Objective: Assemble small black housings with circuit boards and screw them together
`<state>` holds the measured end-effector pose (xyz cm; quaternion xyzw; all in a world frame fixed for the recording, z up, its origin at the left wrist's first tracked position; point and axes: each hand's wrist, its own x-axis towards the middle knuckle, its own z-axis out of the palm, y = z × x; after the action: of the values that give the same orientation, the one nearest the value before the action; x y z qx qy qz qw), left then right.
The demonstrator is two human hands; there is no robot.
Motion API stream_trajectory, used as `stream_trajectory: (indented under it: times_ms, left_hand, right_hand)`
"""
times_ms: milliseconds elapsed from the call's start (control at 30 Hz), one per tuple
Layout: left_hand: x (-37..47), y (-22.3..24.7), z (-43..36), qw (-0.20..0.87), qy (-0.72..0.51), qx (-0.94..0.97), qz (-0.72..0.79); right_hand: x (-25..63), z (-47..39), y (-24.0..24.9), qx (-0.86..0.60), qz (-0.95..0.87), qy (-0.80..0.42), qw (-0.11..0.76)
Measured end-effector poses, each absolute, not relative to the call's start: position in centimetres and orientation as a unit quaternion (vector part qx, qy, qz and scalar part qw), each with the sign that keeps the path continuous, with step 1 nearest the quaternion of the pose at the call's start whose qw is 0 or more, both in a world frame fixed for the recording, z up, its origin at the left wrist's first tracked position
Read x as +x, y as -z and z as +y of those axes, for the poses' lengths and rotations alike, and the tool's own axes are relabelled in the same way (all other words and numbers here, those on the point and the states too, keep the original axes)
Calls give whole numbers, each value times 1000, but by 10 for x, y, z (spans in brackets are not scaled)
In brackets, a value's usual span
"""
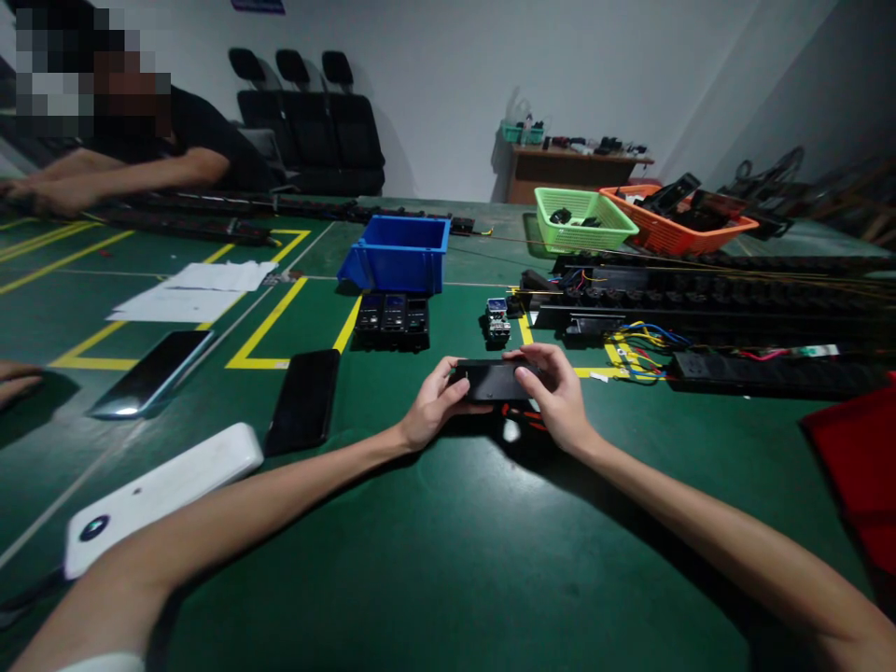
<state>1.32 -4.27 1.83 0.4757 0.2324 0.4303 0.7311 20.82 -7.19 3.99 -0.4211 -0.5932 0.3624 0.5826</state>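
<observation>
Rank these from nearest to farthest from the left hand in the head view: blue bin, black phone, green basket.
From the left hand:
1. Black phone, lying flat just to its left.
2. Blue bin, farther back on the table.
3. Green basket, far back on the right.

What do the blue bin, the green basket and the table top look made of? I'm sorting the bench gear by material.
The blue bin: probably moulded plastic, with smooth, even-coloured, slightly glossy walls. The green basket: likely plastic too, its sides an open lattice in one bright colour. The table top: a dull green covering, perhaps a rubber or vinyl mat, with a faint sheen and yellow lines; the view cannot settle which.
</observation>
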Motion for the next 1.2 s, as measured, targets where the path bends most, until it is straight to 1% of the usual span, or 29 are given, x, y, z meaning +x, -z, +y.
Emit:
stream_trajectory:
  times_ms: [67,333,533,733,867,1067,1200]
  left_hand:
    - [13,-16,-42,716,-422,496,253]
    - [9,-17,-47,589,-413,624,305]
    - [10,-22,-50,559,-418,640,321]
    - [10,-24,-49,564,-433,628,316]
    - [9,-23,-48,569,-448,616,312]
    - [11,-18,-44,597,-467,563,329]
    - [14,-18,-41,634,-494,489,338]
  right_hand:
    - [209,-71,-38,-432,-614,-344,564]
    - [204,-78,-35,-487,-697,-266,454]
    - [203,-81,-36,-466,-737,-226,434]
    - [206,-81,-38,-445,-753,-238,422]
    - [208,-80,-38,-446,-740,-271,425]
    - [203,-78,-33,-438,-656,-357,500]
    - [195,-81,-28,-442,-625,-370,526]
